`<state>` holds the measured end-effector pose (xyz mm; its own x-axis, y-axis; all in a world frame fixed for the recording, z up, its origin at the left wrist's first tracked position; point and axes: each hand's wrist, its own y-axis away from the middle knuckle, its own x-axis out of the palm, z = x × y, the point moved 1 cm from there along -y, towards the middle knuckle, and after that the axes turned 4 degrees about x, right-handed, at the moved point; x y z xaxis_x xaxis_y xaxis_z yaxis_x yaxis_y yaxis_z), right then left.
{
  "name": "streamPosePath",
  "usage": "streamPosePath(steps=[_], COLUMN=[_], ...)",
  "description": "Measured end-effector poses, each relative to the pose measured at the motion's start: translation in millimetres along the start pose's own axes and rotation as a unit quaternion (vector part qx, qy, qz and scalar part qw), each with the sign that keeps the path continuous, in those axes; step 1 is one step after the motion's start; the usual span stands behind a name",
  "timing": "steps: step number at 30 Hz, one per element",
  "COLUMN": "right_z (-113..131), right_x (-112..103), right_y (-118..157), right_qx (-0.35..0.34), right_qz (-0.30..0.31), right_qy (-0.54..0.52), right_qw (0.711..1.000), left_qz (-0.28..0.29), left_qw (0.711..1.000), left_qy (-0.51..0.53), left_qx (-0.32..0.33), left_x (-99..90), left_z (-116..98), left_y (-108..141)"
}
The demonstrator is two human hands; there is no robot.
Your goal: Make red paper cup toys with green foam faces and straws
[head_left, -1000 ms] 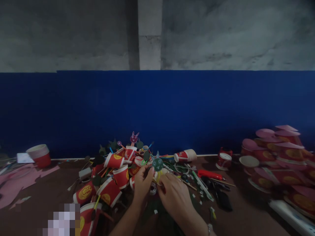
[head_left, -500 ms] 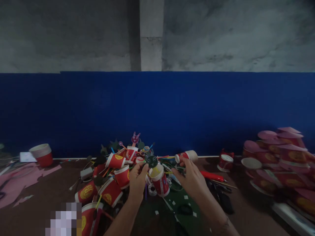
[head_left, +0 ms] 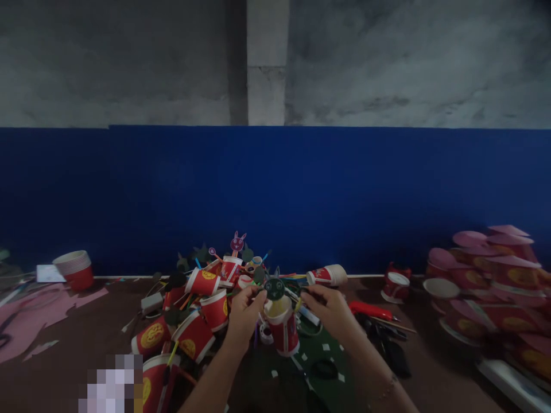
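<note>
A red paper cup (head_left: pixel 284 335) with a pale rim stands in front of me, tilted slightly. Above its mouth rises a dark green animal-face cutout (head_left: pixel 274 289) with pointed ears. My left hand (head_left: pixel 246 312) is closed in a pinch at the cutout's left edge; its exact hold is partly hidden. On the other side, my right hand (head_left: pixel 329 310) pinches a small yellow strip (head_left: pixel 298 304) beside the cup's rim. A roll of white tape (head_left: pixel 266 334) lies left of the cup. Under it is a green mat (head_left: pixel 316 344) with white scraps.
Several red cups (head_left: pixel 193 335) are heaped to the left, one with a pink rabbit cutout (head_left: pixel 236 243). Stacked cups (head_left: pixel 329 275) lie behind my right hand. A red tool (head_left: pixel 372 310) and black scissors (head_left: pixel 396 355) are to the right, before cups with pink tops (head_left: pixel 512 261).
My right hand has come inward and closed its fingers at the yellow strip. My left hand, the cutout and the cup have shifted slightly right and down.
</note>
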<state>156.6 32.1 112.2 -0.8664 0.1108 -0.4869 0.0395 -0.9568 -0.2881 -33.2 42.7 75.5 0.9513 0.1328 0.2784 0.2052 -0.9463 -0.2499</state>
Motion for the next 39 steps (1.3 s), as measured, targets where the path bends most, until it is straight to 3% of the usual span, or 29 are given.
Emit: streamPosePath(steps=[4,11,30,39], right_z=[5.6,-3.4,-0.6,2.5], right_x=[8.3,16.8,14.1,10.6], right_y=[2.0,-0.6,2.0,4.0], right_qx=[-0.022,-0.004,0.011,-0.005], right_qz=[0.02,0.058,0.09,0.109], right_qy=[-0.005,-0.067,-0.095,-0.076], right_qw=[1.0,0.996,0.991,0.991], left_qz=[0.056,0.079,0.097,0.11], left_qw=[0.998,0.997,0.994,0.992], left_qy=[-0.017,-0.009,-0.04,-0.048], left_qx=[0.0,-0.025,-0.029,-0.032], left_x=[3.7,6.1,3.6,4.9], left_z=[3.3,5.1,10.3,-0.5], left_y=[4.7,7.3,4.6,5.5])
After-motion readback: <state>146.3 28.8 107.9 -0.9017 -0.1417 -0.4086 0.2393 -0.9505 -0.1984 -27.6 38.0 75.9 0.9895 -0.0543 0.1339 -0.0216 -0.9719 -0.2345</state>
